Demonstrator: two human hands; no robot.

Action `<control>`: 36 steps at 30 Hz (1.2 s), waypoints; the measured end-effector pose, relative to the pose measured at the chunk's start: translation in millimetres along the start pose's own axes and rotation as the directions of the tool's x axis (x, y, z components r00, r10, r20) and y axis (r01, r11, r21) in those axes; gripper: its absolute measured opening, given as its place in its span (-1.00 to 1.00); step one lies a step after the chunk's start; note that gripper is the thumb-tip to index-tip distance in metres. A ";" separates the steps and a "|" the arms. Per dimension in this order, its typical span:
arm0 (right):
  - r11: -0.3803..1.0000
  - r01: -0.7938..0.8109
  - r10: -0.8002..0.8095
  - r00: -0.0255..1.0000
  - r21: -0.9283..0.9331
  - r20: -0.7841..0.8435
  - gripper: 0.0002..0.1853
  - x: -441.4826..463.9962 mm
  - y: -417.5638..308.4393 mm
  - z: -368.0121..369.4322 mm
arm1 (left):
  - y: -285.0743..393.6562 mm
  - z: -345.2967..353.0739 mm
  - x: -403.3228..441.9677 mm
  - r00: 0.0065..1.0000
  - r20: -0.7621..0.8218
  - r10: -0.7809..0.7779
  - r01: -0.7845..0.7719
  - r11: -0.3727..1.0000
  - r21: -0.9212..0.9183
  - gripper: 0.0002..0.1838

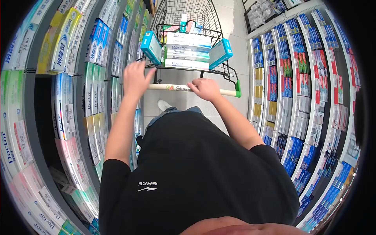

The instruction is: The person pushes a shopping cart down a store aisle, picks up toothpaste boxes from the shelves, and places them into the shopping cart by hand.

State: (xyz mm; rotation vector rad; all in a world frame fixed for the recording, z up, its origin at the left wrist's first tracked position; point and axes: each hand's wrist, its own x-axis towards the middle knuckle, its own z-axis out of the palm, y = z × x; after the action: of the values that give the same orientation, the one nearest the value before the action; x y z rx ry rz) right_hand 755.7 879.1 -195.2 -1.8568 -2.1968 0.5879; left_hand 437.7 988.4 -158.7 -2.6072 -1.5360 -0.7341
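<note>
Your right hand (206, 89) curled over the black wire cart's (188, 7) cream rod handle (156, 86), seemingly for control; your left hand (136, 80) covered its left end, grip unclear. White oblong cartons (188, 54) lay flat by the cart's near edge, probably for stability.

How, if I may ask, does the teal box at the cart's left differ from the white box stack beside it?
The teal box is mainly blue-green, while the white box stack is mostly white with "Doctor" lettering. The teal box is a single pack; the white box stack holds several. The teal box stands slanted, whereas the white box stack lies lengthwise across the cart. Both sit near the handle.
</note>
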 end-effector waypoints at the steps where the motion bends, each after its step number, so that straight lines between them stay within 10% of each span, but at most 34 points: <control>1: 1.000 -0.002 0.002 1.000 -0.001 -0.007 -0.41 -3.9 0.2 1.0 | 9.1 15.2 -12.0 1.000 -0.004 0.006 -0.006 1.000 0.000 -0.44; 3: 0.999 0.044 -0.044 0.999 0.007 -0.018 -0.42 -13.4 -3.2 4.8 | 25.5 27.1 -33.6 0.935 0.330 -0.130 0.135 0.991 0.006 -0.42; 14: 0.997 0.052 -0.054 0.998 0.053 0.031 -0.46 -78.9 -3.9 11.5 | 67.8 14.3 -89.8 0.913 0.367 -0.179 0.150 0.983 0.108 -0.31; 21: 0.875 -0.013 0.082 0.989 0.484 -0.122 -0.65 -106.2 10.2 18.7 | 97.8 6.8 -128.1 0.912 0.351 -0.214 0.181 0.976 0.125 -0.32; 27: 0.999 0.018 -0.029 0.893 -0.027 -0.449 -0.33 -68.4 69.1 22.9 | 123.6 -0.1 -159.0 0.874 0.409 -0.262 0.177 0.956 0.234 -0.31; 36: 0.945 -0.105 0.008 0.954 -0.311 -0.299 -0.02 -85.5 108.4 51.3 | 160.0 -14.4 -200.1 0.861 0.410 -0.301 0.233 0.950 0.209 -0.28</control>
State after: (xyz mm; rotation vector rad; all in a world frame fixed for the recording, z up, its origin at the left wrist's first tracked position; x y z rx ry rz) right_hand 848.1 800.9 -279.2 -2.0116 -2.1398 -0.0540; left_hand 484.9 738.6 -194.2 -2.5868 -2.0068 -0.0098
